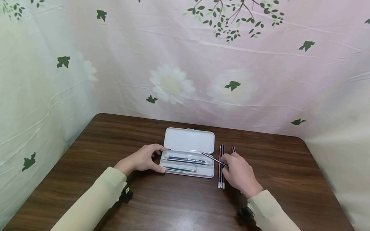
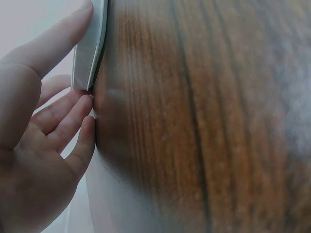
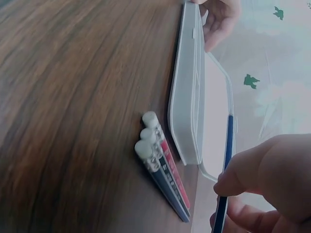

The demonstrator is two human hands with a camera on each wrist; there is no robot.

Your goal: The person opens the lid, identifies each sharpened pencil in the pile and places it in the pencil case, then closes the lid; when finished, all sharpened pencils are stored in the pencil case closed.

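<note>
An open white pencil case (image 1: 188, 158) is seen lying on the dark wooden table (image 1: 174, 213), its lid (image 1: 189, 140) folded back away from the person and its tray facing up. Several pencils are laid lengthwise in the tray (image 1: 186, 160).

The left hand (image 1: 143, 158) is placed against the left end of the case. In the head view its thumb is set along the near left corner and its fingers are curved round the far left edge; in the left wrist view the thumb (image 2: 53, 41) is pressed flat on the white edge (image 2: 90, 46) while the remaining fingers are only loosely bent, their tips touching the table beside the case – the case is braced rather than clenched.

The right hand (image 1: 240, 173) is closed on a single dark pencil (image 1: 212, 158), which is pinched between thumb and fingertips (the right wrist view shows the blue shaft (image 3: 224, 174) passing under the thumb). The pencil is held slanted, its free end reaching over the right part of the tray, above the pencils already lying there; whether it touches the case cannot be told.

Just to the right of the case, a small group of pencils (image 1: 222, 169) is laid side by side on the table – white eraser ends (image 3: 147, 133) towards the person – partly covered by the right hand.
</note>
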